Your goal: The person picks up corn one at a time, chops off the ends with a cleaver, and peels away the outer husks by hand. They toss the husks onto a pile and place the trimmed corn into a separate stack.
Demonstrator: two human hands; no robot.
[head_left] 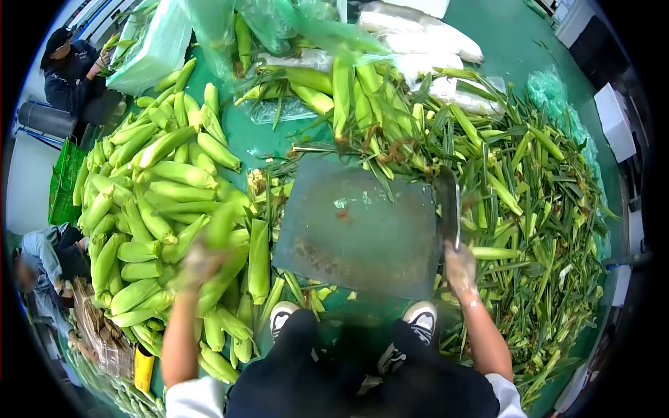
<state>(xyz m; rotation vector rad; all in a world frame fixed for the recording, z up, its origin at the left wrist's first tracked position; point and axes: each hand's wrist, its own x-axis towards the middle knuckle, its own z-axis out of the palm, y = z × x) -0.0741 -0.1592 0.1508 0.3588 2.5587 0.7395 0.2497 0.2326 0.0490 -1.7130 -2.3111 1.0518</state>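
Note:
My right hand (460,268) is closed round the handle of a large knife (448,205), whose blade points away from me along the right edge of a dark cutting board (355,230). On the left, my left hand (202,265) is smeared by motion over a pile of trimmed corn ears (182,174). A blurred green ear (221,224) shows at its fingers; whether the hand grips it cannot be made out. Bits of husk and silk lie on the board.
Cut husks and leaves (543,230) are heaped on the right. Untrimmed corn (341,94) and plastic bags lie beyond the board. Two people (66,76) work at the left, near a green crate (66,182) and a yellow object (143,369).

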